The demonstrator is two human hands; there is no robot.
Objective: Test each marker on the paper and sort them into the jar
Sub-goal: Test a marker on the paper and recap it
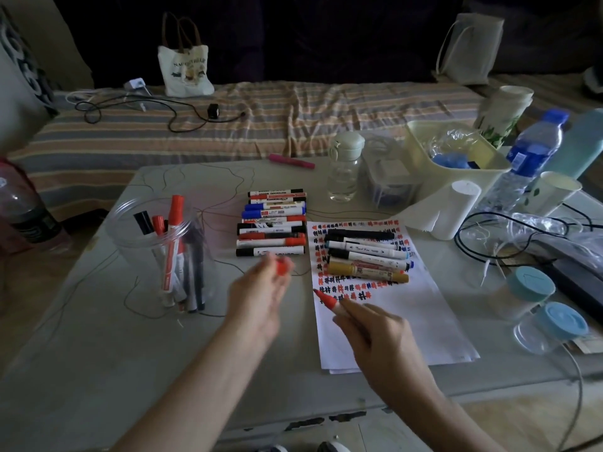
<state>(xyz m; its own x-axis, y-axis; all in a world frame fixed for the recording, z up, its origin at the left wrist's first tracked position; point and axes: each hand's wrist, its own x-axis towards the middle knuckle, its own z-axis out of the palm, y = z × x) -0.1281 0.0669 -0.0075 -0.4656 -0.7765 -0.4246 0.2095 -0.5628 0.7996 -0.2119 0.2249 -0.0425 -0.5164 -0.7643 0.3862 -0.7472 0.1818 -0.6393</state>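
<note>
One uncapped red marker (329,301) gripped in right hand (375,334), left hand (261,298) pinching red cap (282,266)

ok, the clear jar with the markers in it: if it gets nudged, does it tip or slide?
The jar looks like thin clear plastic, so probably light and likely to slide on the smooth table. The markers lean out above its rim, so a high push could perhaps tip it.

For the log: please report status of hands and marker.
Right hand grips uncapped red marker, tip at paper edge. Left hand pinches cap. Nothing blocks jar.
</note>
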